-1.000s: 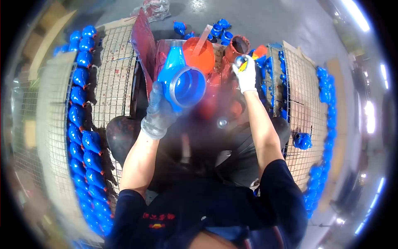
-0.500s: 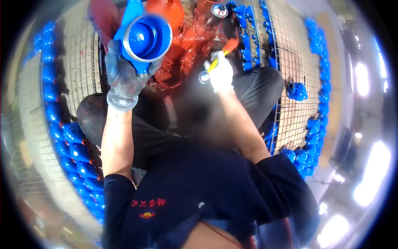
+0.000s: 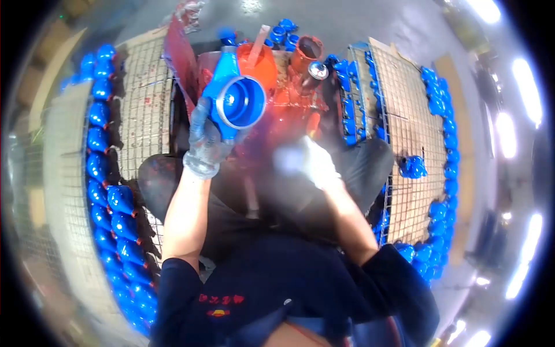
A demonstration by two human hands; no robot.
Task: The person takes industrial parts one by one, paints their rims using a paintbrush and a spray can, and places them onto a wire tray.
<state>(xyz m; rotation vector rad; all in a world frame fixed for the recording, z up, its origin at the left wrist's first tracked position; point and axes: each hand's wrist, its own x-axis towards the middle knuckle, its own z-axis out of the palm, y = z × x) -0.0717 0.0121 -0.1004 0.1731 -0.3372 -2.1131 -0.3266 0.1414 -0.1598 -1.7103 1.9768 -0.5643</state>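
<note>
My left hand (image 3: 203,147), in a dark grey glove, is closed around a glossy blue-painted metal casting (image 3: 225,72). The casting's wide round opening faces up toward me, and its narrower neck points away. My right hand (image 3: 319,165), in a white glove, is lower and to the right, its fingers smeared by motion. From it sticks up a paintbrush (image 3: 313,124) with an orange-red head, apart from the casting. A pale blurred shape beside the right fingers cannot be made out.
Ahead stand an orange tub (image 3: 260,65) with a flat stick in it, a red-stained pot (image 3: 307,51) and a spray can (image 3: 317,70). Wire-mesh racks flank me, with rows of blue castings (image 3: 98,139) on the left and more (image 3: 451,156) on the right. One blue casting (image 3: 413,167) lies on the right mesh.
The view has tilted up, showing more floor ahead. The casting, still in my left hand, has turned slightly. My right hand has moved lower in the view with the brush.
</note>
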